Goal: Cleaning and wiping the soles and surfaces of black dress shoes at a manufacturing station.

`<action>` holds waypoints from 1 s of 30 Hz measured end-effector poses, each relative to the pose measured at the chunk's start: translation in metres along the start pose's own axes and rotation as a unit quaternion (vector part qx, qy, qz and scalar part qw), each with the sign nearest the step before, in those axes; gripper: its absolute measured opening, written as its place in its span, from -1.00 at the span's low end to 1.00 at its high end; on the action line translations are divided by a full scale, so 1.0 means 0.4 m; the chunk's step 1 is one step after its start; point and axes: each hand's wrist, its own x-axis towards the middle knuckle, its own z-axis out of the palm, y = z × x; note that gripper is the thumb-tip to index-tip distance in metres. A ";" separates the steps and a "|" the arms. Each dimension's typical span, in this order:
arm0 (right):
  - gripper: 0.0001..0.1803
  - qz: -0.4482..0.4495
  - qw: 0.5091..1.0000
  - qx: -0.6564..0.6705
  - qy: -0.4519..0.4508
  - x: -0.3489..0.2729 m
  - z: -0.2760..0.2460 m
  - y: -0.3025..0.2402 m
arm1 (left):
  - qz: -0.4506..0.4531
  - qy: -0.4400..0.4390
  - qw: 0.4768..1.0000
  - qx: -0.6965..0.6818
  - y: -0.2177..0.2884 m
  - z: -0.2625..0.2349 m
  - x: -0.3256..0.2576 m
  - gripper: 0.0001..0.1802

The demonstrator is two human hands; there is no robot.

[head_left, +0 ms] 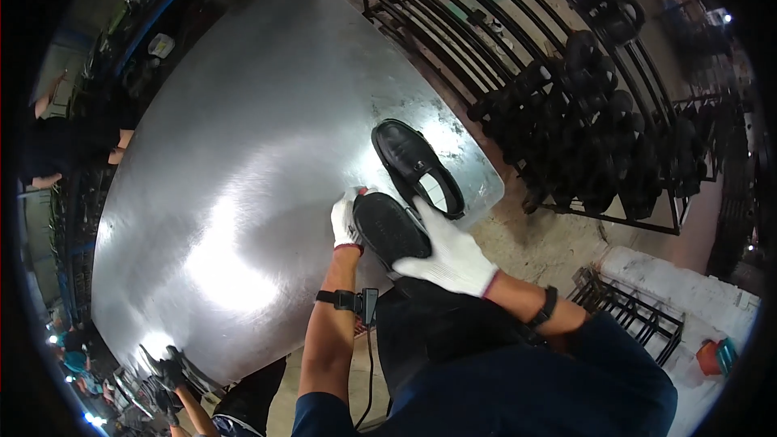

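Over on the left: big bare steel tabletop [243, 154]. Near its front edge, left hand [346, 222] in a white glove, fingers curled round the toe end of a black shoe [391, 231] turned sole-up. Right hand [450, 253] flat over its heel end, fingers spread and pressing. Long axis running hand to hand, both equally close. Just past it, a second black loafer [417, 166] lying upright, angled away. Far right, racks of dark shoes [591, 113].

The table [243, 162] is brushed metal, shiny with glare; the black shoe [417, 166] looks like smooth, glossy leather. Both gloves [449, 255] are white knitted cloth; the rack [566, 113] is dark metal.
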 end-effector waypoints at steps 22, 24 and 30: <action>-0.20 -0.517 0.781 0.043 0.349 -0.055 -0.172 0.052 | -0.041 0.210 0.833 -0.511 0.113 -0.051 -0.123 -0.42; 0.02 -0.267 0.866 0.009 0.422 -0.036 -0.112 0.006 | -0.132 0.192 0.774 -0.589 0.152 -0.026 -0.077 -0.38; -0.24 -0.049 0.996 0.023 0.076 0.102 0.073 0.098 | -0.121 0.281 0.878 -0.367 -0.027 0.033 -0.035 -0.53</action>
